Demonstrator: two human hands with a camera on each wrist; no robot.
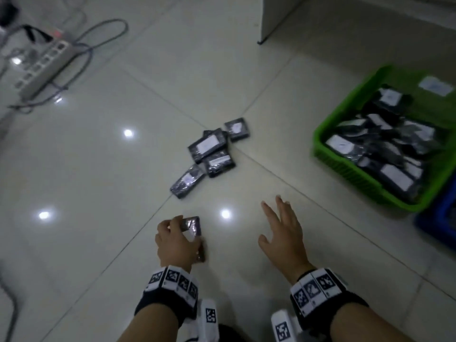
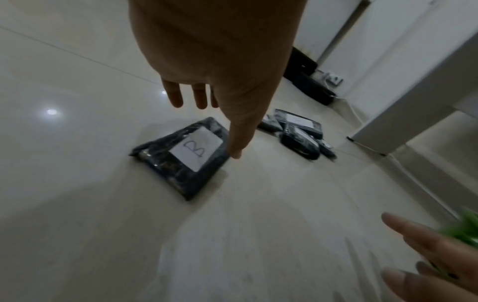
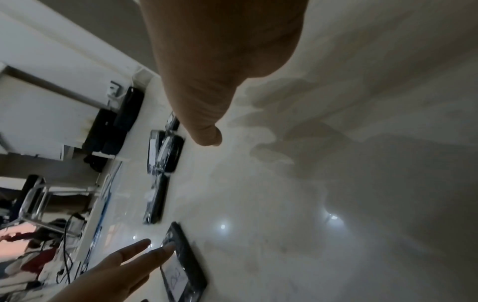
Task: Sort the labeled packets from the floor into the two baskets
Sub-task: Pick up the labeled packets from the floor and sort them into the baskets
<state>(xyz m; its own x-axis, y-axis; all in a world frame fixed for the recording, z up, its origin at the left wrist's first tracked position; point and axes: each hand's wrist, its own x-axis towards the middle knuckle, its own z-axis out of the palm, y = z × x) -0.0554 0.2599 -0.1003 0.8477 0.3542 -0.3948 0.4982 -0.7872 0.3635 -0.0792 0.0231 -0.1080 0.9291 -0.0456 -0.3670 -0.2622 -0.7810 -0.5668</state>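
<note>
L hand (image 1: 176, 239) on a dark wrapped packet (image 2: 185, 156) lying flat on the floor (image 1: 98, 149), white label up, handwritten "B" legible in L wrist view. Fingers reach over the far edge and thumb comes at the near side, so it looks like a pinch being set up. Head view suggests fingers curled round the edge; L wrist view shows the thumb tip only just at the packet's side. Call it a light hold; the packet isn't visibly off the floor. Label-up probably lets the letter be read before choosing a bin.

R hand (image 1: 283, 233) just right of that packet, above the tile, fingers spread and fairly straight, holding nothing, touching nothing that I can see. Likely free for the next pick or for balance.

Rest of the pile (image 1: 209, 156): 4 more packets beyond the "B" packet, clustered, some overlapping, near a tile joint. Labels too small to read.

Green basket (image 1: 328, 122) well right of the pile, already holding many packets, paper tag on its far wall, letter unreadable. Blue basket (image 1: 429, 225) just nearside of the green one, only a corner in view. Can't tell which takes "B".

Judgement: sorting mostly done; 5 left incl. the one in hand.

Power strip (image 1: 44, 70) w/ cables far left of the pile.
</note>
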